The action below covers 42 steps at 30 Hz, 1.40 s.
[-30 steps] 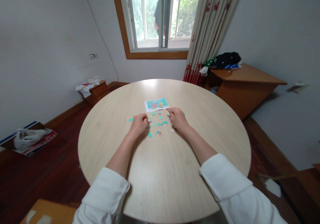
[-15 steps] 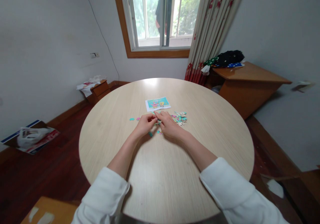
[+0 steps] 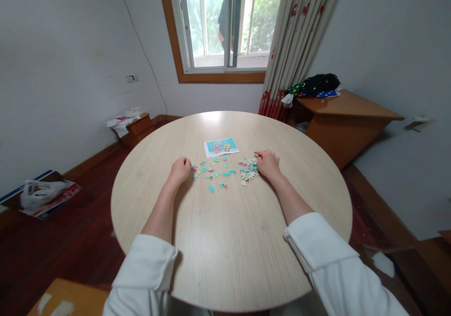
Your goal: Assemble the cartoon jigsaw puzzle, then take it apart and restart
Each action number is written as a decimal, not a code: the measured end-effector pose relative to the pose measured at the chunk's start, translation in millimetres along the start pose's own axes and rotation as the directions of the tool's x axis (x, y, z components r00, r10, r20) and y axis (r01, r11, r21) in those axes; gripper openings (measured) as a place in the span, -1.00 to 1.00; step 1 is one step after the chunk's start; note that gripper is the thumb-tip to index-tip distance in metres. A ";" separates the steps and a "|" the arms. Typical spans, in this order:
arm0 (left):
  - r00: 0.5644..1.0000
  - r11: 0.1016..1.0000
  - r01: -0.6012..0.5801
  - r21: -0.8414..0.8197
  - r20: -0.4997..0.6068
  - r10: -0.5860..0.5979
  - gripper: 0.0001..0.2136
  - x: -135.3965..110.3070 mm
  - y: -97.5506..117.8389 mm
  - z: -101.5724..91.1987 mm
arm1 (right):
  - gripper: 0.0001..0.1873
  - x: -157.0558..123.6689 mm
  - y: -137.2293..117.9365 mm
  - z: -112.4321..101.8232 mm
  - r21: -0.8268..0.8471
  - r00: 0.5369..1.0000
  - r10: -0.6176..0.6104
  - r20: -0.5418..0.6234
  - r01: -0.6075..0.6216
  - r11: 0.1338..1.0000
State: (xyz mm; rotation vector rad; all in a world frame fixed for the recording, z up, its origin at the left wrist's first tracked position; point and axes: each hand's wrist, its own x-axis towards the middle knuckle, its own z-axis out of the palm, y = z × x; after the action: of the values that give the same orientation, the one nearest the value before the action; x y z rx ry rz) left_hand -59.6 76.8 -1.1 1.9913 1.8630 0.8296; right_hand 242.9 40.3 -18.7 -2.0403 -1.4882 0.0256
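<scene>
My left hand (image 3: 181, 169) rests at the left end of the spread jigsaw puzzle pieces (image 3: 217, 175), its fingers curled together. Whatever those fingers hold, if anything, is hidden. At the right edge of a heap of puzzle pieces (image 3: 248, 170) is my right hand (image 3: 268, 164), with the index finger stretched out to the left and the fingers apart. Teal, pink and yellow pieces lie loosely between the hands. Behind them, flat on the table, is a picture sheet (image 3: 221, 147) with cartoon figures on a teal ground.
Everything lies on a round, pale wooden table (image 3: 225, 240). A brown desk (image 3: 347, 106) with dark cloth (image 3: 320, 84) stands at the back right. At the back left is a small wooden stand (image 3: 140, 127) with papers. Ahead are a window and a curtain (image 3: 292, 48).
Both hands were together at the middle of the pieces. The left has moved left to the end of the spread, and the right has moved right to the heap, uncovering the pieces between.
</scene>
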 end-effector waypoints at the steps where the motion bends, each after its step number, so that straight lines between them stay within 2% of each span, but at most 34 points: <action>1: 1.000 0.999 0.025 0.046 0.003 -0.025 -0.74 1.8 -6.1 -4.5 | -0.60 1.3 4.2 -0.5 -0.017 0.999 0.036 0.017 -0.036 0.999; 4: 0.993 0.986 0.104 0.127 0.042 -0.110 -0.74 5.1 -22.4 -15.5 | -0.66 1.7 7.9 -2.1 -0.041 0.996 0.068 0.065 -0.065 0.997; 8: 0.988 0.978 0.122 0.172 0.073 -0.136 -0.76 6.3 -35.2 -19.4 | -0.70 -0.1 4.3 -6.3 -0.024 0.993 0.034 0.114 -0.032 0.999; 17: 0.985 0.971 0.143 0.192 0.065 -0.158 -0.80 4.2 -38.1 -15.2 | -0.79 3.7 7.5 -9.8 0.086 0.982 0.087 0.168 -0.102 0.991; 23: 0.986 0.968 0.149 0.200 0.041 -0.160 -0.81 2.6 -36.7 -16.8 | -0.78 6.3 8.5 -3.6 0.243 0.986 0.094 0.138 -0.125 0.962; 26: 0.988 0.966 0.144 0.216 0.027 -0.154 -0.80 1.9 -34.9 -18.0 | -0.82 7.7 12.6 -6.9 0.319 0.997 0.072 0.025 -0.077 0.945; 29: 0.986 0.967 0.148 0.208 0.041 -0.160 -0.79 1.0 -32.4 -20.1 | -0.87 8.3 20.8 -15.1 0.190 0.989 0.073 -0.125 -0.049 0.981; 31: 0.985 0.970 0.155 0.185 0.050 -0.167 -0.79 0.5 -30.1 -21.8 | -0.88 8.1 26.7 -19.8 0.056 0.984 0.072 -0.160 -0.064 0.996; 36: 0.982 0.976 0.188 0.113 -0.058 -0.182 -0.80 -0.6 -20.8 -26.4 | -0.84 8.0 32.8 -20.5 -0.134 0.994 0.085 -0.073 -0.094 0.987; 39: 0.975 0.982 0.175 0.065 -0.147 -0.164 -0.81 -1.2 -14.5 -27.9 | -0.77 7.8 30.4 -18.8 -0.175 0.994 0.094 -0.054 -0.102 0.979; 42: 0.975 0.994 0.108 0.017 -0.199 -0.103 -0.82 -2.6 -7.9 -26.2 | -0.72 7.1 24.9 -19.5 -0.164 0.994 0.081 -0.074 -0.093 0.982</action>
State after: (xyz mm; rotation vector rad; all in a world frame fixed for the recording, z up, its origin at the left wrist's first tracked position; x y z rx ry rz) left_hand -81.4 70.7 14.5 1.8657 2.0801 1.0078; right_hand 273.8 32.9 -12.3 -2.2167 -1.4005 -0.1357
